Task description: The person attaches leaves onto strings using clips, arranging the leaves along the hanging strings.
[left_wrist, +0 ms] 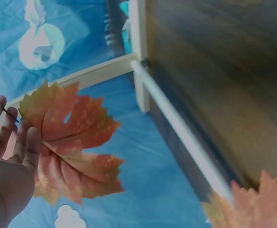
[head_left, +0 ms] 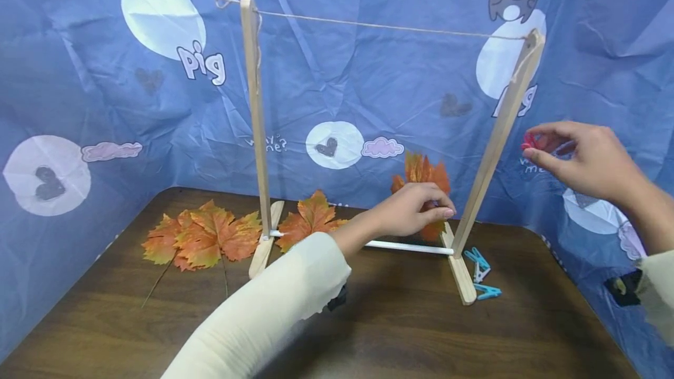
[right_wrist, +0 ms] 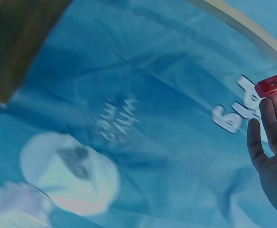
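An orange maple leaf point(head_left: 418, 169) is held by its thin stem in my left hand point(head_left: 413, 210), inside the wooden frame point(head_left: 492, 151) near its right post. In the left wrist view the leaf point(left_wrist: 79, 137) spreads past the fingertips, and the stem passes between the fingers. My right hand point(head_left: 592, 159), raised to the right of that post, pinches a small red clothespin point(head_left: 529, 141). The right wrist view shows the clothespin point(right_wrist: 271, 86) at the fingertips, partly cut off by the frame edge. A twine line point(head_left: 389, 24) runs between the tops of the two posts.
Several orange leaves point(head_left: 210, 235) lie on the brown table point(head_left: 421, 320) at the left, and another leaf point(head_left: 310, 221) lies behind the white crossbar point(head_left: 408, 247). Blue and pale clothespins point(head_left: 487, 292) lie by the right foot. A blue printed cloth point(head_left: 337, 92) hangs behind.
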### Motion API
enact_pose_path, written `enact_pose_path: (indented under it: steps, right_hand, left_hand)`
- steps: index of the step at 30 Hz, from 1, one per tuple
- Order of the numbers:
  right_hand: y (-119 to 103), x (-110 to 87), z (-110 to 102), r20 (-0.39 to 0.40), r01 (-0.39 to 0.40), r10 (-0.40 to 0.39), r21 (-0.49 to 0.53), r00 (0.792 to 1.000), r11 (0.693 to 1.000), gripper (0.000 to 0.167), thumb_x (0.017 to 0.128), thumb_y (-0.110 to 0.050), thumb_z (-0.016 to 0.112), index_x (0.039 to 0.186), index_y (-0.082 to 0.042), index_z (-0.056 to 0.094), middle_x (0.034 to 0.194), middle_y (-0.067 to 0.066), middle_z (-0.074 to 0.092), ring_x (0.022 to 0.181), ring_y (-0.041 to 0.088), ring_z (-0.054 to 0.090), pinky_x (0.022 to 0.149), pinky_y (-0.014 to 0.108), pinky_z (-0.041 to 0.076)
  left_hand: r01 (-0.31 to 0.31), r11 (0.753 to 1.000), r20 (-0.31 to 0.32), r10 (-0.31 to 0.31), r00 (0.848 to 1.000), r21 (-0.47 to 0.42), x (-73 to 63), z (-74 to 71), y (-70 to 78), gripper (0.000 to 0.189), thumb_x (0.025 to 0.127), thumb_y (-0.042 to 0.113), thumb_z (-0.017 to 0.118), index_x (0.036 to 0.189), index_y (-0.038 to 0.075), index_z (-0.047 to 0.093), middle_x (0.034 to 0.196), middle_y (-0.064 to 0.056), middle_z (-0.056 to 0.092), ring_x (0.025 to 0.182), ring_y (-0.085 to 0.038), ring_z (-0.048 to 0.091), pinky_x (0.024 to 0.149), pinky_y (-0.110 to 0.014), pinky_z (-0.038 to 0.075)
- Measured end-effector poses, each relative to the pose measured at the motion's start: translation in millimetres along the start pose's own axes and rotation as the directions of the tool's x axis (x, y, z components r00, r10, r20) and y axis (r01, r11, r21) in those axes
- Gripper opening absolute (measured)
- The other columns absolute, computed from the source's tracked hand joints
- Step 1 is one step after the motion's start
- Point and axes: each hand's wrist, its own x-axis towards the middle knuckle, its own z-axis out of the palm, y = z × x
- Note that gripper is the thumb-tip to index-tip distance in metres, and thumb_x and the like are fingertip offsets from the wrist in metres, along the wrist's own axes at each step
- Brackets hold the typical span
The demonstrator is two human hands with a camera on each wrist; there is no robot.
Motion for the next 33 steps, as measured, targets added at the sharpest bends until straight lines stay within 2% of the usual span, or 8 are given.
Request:
enact_pose_path:
  steps: [3,8,13,18,21,25,30,33]
  right_hand:
    - [-6,12.6,-14,-0.016,0.032,-0.032,-0.04,0.999,0.999,0.033,0.093,-0.016,0.076,0.117,0.006,0.069,0.09,0.02,0.07,0.082,0.035,0.065,0.069,0.028,0.052]
    - [-15,29.3,-35,-0.035,0.097,-0.1,-0.087,0.994,0.992,0.034,0.092,-0.011,0.075,0.116,0.011,0.066,0.091,0.028,0.067,0.082,0.043,0.063,0.079,0.066,0.051]
    - [-24,47.1,-62,-0.058,0.079,-0.089,-0.153,0.994,0.985,0.036,0.096,-0.012,0.07,0.119,0.015,0.062,0.099,0.036,0.064,0.089,0.051,0.061,0.084,0.068,0.049]
    - [-35,68.5,-87,-0.137,0.044,-0.067,-0.164,0.988,0.985,0.039,0.1,-0.015,0.064,0.124,0.014,0.06,0.109,0.037,0.063,0.097,0.05,0.06,0.081,0.023,0.044]
    - [-42,81.8,-98,-0.189,0.045,-0.071,-0.139,0.979,0.989,0.039,0.1,-0.016,0.063,0.127,0.013,0.061,0.111,0.036,0.063,0.089,0.01,0.061,0.076,0.007,0.027]
    - [-52,95.7,-110,-0.224,0.052,-0.065,-0.063,0.972,0.997,0.04,0.101,-0.016,0.064,0.129,0.011,0.061,0.108,0.026,0.066,0.078,-0.023,0.031,0.076,0.002,0.027]
    - [-64,108.8,-116,-0.239,0.096,-0.093,0.002,0.966,0.995,0.039,0.1,-0.017,0.063,0.132,0.005,0.061,0.106,0.0,0.063,0.084,-0.02,0.038,0.086,0.003,0.038]
    - [-74,114.5,-115,-0.236,0.116,-0.112,0.003,0.965,0.993,0.04,0.101,-0.019,0.062,0.137,-0.002,0.06,0.116,0.007,0.064,0.09,-0.016,0.043,0.099,0.011,0.041]
  left_hand:
    - [0.001,1.0,-0.039,-0.002,0.999,-0.02,4.0,-10.4,3.5,0.022,0.106,0.026,0.059,0.116,0.013,0.074,0.099,0.007,0.067,0.073,-0.008,0.052,0.069,-0.018,0.043]
    - [0.002,0.997,-0.134,-0.012,0.991,-0.072,11.3,-22.2,7.5,0.021,0.105,0.023,0.06,0.115,0.011,0.074,0.093,0.004,0.068,0.074,-0.007,0.054,0.07,-0.019,0.045]
    - [-0.021,0.994,-0.226,-0.004,0.974,-0.105,19.2,-31.3,10.8,0.021,0.104,0.02,0.061,0.115,0.008,0.074,0.098,0.0,0.07,0.075,-0.009,0.056,0.071,-0.02,0.046]
    - [0.005,0.997,-0.278,-0.027,0.96,-0.079,24.8,-41.1,12.5,0.02,0.105,0.019,0.06,0.113,0.008,0.074,0.094,0.0,0.071,0.072,-0.008,0.056,0.07,-0.019,0.046]
    - [0.032,0.995,-0.306,-0.059,0.95,-0.093,28.8,-49.3,12.7,0.021,0.105,0.02,0.059,0.113,0.008,0.074,0.089,-0.002,0.07,0.069,-0.01,0.057,0.069,-0.021,0.046]
    - [0.065,0.992,-0.324,-0.096,0.941,-0.107,34.5,-64.1,14.9,0.024,0.106,0.022,0.057,0.116,0.007,0.072,0.093,-0.004,0.072,0.071,-0.013,0.06,0.072,-0.022,0.048]
    - [0.094,0.993,-0.339,-0.115,0.934,-0.076,42.4,-84.6,20.0,0.027,0.107,0.025,0.056,0.121,0.006,0.071,0.099,-0.002,0.072,0.081,-0.014,0.064,0.075,-0.022,0.049]
    - [0.106,0.991,-0.346,-0.126,0.93,-0.077,47.9,-95.7,24.0,0.029,0.107,0.024,0.056,0.123,0.005,0.071,0.102,-0.002,0.072,0.086,-0.015,0.065,0.077,-0.021,0.049]
